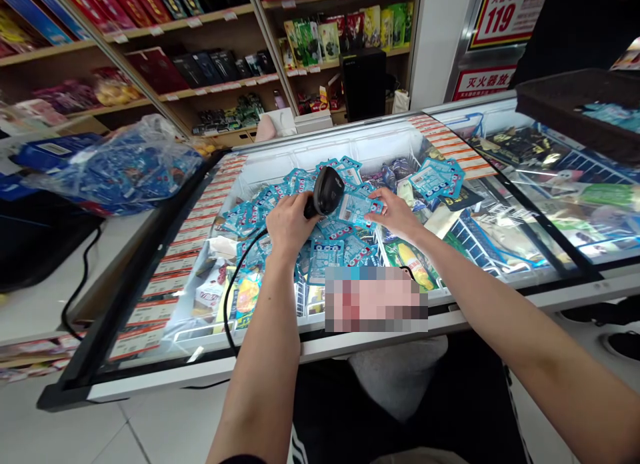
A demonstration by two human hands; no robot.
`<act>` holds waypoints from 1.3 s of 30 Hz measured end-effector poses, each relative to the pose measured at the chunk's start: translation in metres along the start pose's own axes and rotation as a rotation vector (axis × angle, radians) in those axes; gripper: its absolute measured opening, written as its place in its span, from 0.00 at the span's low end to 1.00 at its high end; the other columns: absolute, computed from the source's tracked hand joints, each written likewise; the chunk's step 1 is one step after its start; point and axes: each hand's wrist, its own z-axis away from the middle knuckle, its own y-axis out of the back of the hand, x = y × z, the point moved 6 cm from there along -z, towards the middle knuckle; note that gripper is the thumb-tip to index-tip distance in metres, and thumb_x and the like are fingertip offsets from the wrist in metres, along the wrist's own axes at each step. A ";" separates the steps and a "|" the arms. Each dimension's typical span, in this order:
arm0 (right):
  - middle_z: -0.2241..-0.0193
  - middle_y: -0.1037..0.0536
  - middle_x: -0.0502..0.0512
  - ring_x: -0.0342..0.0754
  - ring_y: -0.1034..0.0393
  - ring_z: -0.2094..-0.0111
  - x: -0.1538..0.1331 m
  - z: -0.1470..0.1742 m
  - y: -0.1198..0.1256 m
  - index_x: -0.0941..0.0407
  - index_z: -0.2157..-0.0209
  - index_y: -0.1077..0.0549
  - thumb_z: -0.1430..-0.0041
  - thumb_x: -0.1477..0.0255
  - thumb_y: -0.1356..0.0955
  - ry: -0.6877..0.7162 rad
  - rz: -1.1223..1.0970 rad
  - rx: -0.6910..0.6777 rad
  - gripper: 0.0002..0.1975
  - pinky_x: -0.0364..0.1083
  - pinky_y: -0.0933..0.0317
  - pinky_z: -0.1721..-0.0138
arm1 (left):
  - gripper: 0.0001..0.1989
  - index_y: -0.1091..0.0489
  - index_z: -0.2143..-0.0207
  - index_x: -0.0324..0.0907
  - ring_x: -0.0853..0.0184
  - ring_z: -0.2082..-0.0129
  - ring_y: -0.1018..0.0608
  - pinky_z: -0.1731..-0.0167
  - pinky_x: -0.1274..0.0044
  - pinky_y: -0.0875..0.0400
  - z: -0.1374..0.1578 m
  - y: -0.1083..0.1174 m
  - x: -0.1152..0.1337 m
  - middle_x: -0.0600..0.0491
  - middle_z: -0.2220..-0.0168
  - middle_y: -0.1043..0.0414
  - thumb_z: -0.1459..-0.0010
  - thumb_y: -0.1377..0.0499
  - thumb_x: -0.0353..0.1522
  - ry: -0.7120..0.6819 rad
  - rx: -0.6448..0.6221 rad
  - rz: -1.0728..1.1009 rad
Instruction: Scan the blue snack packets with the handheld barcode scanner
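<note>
My left hand [290, 225] is wrapped round the handle of a black barcode scanner [329, 191], whose cable trails down past my forearm. In my right hand [396, 214], thumb and fingers pinch the edge of a small blue packet [356, 209] with a printed barcode. The scanner's head is just left of that packet. Under both hands, many similar blue packets [326, 259] lie heaped on the glass top of a chest freezer [430, 284]. A smaller stack of blue packets [437, 177] sits apart, to the right of my right hand.
A clear plastic bag of blue packets [145, 161] lies on the counter at left. Stocked shelves [220, 64] stand behind the freezer. A dark tray [575, 114] holding blue packets is at upper right, near a person in black. Part of the front edge is pixelated.
</note>
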 end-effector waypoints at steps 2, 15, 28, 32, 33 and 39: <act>0.66 0.23 0.52 0.49 0.29 0.68 0.007 -0.003 0.006 0.54 0.52 0.35 0.42 0.61 0.34 -0.028 0.009 0.079 0.19 0.47 0.37 0.65 | 0.21 0.32 0.51 0.46 0.56 0.54 0.26 0.60 0.71 0.35 0.000 0.001 0.000 0.48 0.56 0.25 0.46 0.42 0.42 0.000 0.001 0.007; 0.61 0.24 0.57 0.49 0.29 0.67 0.057 -0.017 0.024 0.57 0.52 0.38 0.43 0.62 0.38 -0.137 -0.100 0.346 0.19 0.49 0.34 0.64 | 0.20 0.31 0.50 0.46 0.56 0.53 0.26 0.60 0.71 0.36 0.001 0.003 0.012 0.48 0.56 0.24 0.45 0.44 0.40 -0.104 -0.047 0.047; 0.61 0.24 0.58 0.50 0.30 0.66 0.064 -0.017 0.025 0.56 0.51 0.38 0.40 0.57 0.40 -0.185 -0.062 0.357 0.22 0.50 0.34 0.63 | 0.20 0.31 0.49 0.47 0.58 0.53 0.26 0.61 0.72 0.34 0.001 0.003 0.021 0.49 0.56 0.25 0.45 0.44 0.39 -0.184 -0.128 0.078; 0.61 0.24 0.58 0.50 0.29 0.65 0.065 -0.018 0.025 0.56 0.51 0.38 0.40 0.60 0.39 -0.171 -0.058 0.359 0.20 0.49 0.35 0.62 | 0.20 0.31 0.50 0.48 0.58 0.54 0.26 0.61 0.72 0.34 0.001 0.003 0.024 0.50 0.57 0.25 0.45 0.44 0.38 -0.218 -0.135 0.079; 0.60 0.24 0.58 0.50 0.29 0.65 0.065 -0.018 0.024 0.56 0.51 0.38 0.40 0.60 0.39 -0.174 -0.052 0.355 0.20 0.50 0.35 0.62 | 0.20 0.31 0.50 0.48 0.58 0.54 0.26 0.61 0.72 0.34 0.001 0.003 0.024 0.50 0.57 0.25 0.46 0.44 0.38 -0.222 -0.135 0.074; 0.59 0.24 0.60 0.52 0.29 0.62 0.066 -0.019 0.023 0.56 0.49 0.39 0.39 0.56 0.41 -0.183 -0.023 0.335 0.23 0.51 0.36 0.61 | 0.20 0.31 0.50 0.47 0.58 0.56 0.25 0.63 0.72 0.34 0.001 0.003 0.025 0.49 0.59 0.24 0.46 0.44 0.39 -0.222 -0.153 0.041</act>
